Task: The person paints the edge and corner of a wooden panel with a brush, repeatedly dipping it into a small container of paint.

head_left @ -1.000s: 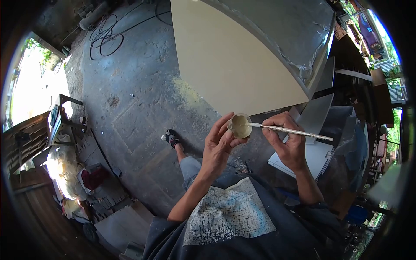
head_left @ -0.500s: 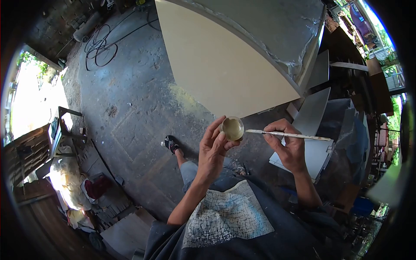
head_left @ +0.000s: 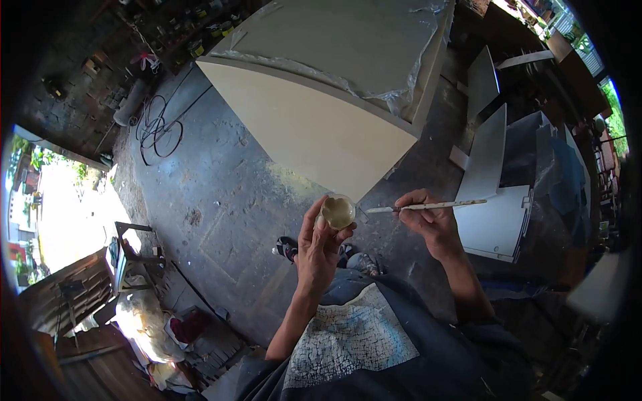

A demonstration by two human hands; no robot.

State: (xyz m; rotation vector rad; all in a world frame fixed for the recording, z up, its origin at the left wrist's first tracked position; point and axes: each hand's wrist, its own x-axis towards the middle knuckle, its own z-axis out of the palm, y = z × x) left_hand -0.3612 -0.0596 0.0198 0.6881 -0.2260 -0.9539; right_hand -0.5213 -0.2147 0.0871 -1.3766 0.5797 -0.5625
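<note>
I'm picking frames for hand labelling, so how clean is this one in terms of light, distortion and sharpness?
Head view: strong fisheye, dark vignette at the corners; daylight blows out the doorway at left; left hand, small cup, right hand and thin stick sit evenly lit and fairly sharp; far shelves are dim.

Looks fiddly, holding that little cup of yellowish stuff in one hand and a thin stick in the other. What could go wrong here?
The left hand pinches the small cup only by its fingertips, well above the concrete floor, so a slip could tip the yellowish contents out.

The right hand holds the thin stick level with its tip outside the cup; anything clinging to it could drip onto the floor or the person's clothes.
</note>
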